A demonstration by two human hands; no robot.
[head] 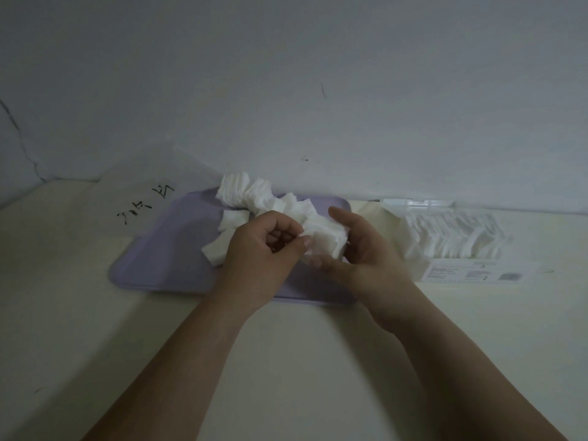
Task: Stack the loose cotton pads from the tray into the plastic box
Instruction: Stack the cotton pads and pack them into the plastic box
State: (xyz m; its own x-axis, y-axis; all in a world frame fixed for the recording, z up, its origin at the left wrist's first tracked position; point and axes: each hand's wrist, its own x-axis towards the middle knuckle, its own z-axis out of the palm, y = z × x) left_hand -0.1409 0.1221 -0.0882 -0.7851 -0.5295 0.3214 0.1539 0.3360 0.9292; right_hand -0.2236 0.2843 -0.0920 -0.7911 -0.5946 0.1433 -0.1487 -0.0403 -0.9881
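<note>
White cotton pads — a small, soft square stack, its lower edge hidden behind fingers — sit between both hands above the lavender tray: the left hand pinches one end with curled fingers, the right hand cups the other. More loose pads trail over the tray's far side, partly behind the left hand. Right of the tray, the clear plastic box holds a fanned row; its label is too blurred to read.

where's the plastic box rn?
Head view: the plastic box sits right of the purple tray, near the wall, just beyond the right hand.
</note>
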